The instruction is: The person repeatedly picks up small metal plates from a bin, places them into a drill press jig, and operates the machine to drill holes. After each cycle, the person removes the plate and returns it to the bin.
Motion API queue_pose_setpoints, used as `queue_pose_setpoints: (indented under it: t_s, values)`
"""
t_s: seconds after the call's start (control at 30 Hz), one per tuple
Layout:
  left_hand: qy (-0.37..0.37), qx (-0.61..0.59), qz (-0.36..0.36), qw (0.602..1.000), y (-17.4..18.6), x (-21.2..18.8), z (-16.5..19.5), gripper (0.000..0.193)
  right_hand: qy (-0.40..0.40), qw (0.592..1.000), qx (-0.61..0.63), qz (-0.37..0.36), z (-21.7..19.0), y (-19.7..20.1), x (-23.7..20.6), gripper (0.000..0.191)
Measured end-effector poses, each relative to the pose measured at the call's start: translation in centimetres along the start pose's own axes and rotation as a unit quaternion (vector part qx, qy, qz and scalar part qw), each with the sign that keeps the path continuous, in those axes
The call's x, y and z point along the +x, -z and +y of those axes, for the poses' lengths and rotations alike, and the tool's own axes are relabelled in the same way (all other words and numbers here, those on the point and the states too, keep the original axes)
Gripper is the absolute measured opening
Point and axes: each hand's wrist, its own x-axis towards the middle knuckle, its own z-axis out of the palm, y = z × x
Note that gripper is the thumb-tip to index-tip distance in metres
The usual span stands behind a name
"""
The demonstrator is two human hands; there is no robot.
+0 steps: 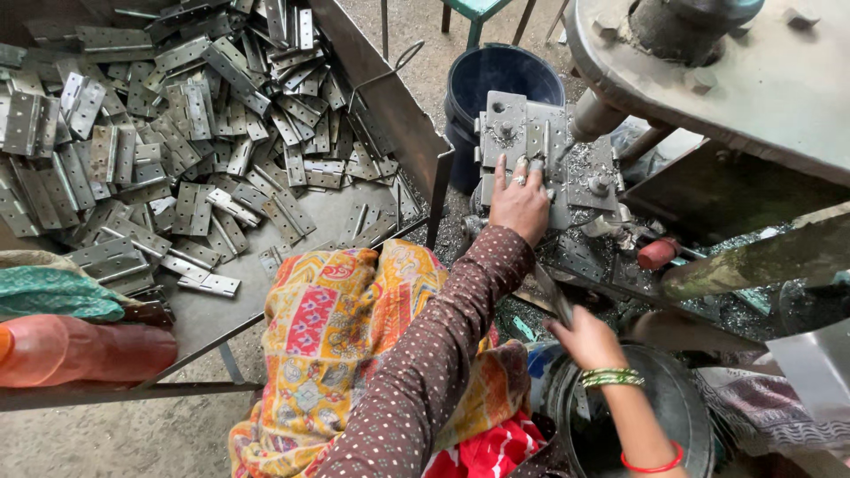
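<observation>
Head view, looking down at a workstation. Left hand (pixel 521 202), in a brown dotted sleeve, lies flat on the grey metal fixture (pixel 531 142) of a press, fingers spread and pressing on a small hinge piece (pixel 537 140) seated on the fixture plate. A ring shows on one finger. Not pinching, just pushing down with the fingertips.

Right hand (pixel 586 341), with green bangles and a red band on the forearm, is lower right, curled around a dark lever handle (pixel 553 296) that slants up toward the machine. Fingers look closed on it, though the hold is partly hidden by the hand itself.

Fixture sits between a dark blue bucket (pixel 503 81) behind it and the machine's round grey table (pixel 753 80) upper right. Metal swarf is scattered around the fixture base. A red knob (pixel 657 253) sits just right of it.

Left of the fixture: a sheet-metal tray (pixel 390 97) heaped with bare steel hinges (pixel 177 133), a loose pile across most of the tray floor. The tray's near edge is bare metal.

Bottom right: a dark round tub (pixel 682 416) beneath the right forearm; contents unreadable.

Person's lap is covered by yellow-orange patterned cloth (pixel 336 336). An orange plastic bottle (pixel 80 350) and green cloth (pixel 53 294) lie at the left edge.
</observation>
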Motion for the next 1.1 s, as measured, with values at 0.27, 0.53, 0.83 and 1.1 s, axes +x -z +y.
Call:
queue_pose_setpoints:
  t_s: [0.27, 0.53, 0.83, 1.1]
  values:
    - [0.003, -0.013, -0.043, 0.999, 0.4, 2.9, -0.2, 0.029, -0.047, 0.998, 0.026, 0.019, 0.1, -2.5, -1.7, 0.060]
    - [-0.013, -0.114, 0.047, 0.992, 2.2, -2.4, -3.8, 0.030, 0.054, 0.994, 0.057, 0.070, 2.0, -4.4, -0.1, 0.058]
    - [0.325, 0.055, 0.036, 0.943, -1.0, -12.6, -20.4, 0.037, -0.073, 0.995, 0.019, -0.058, -4.2, 4.5, -1.2, 0.058]
    - [0.381, 0.022, 0.017, 0.924, -5.2, -13.4, -22.6, 0.023, -0.081, 0.995, 0.019, -0.058, -5.1, 4.4, -1.4, 0.056]
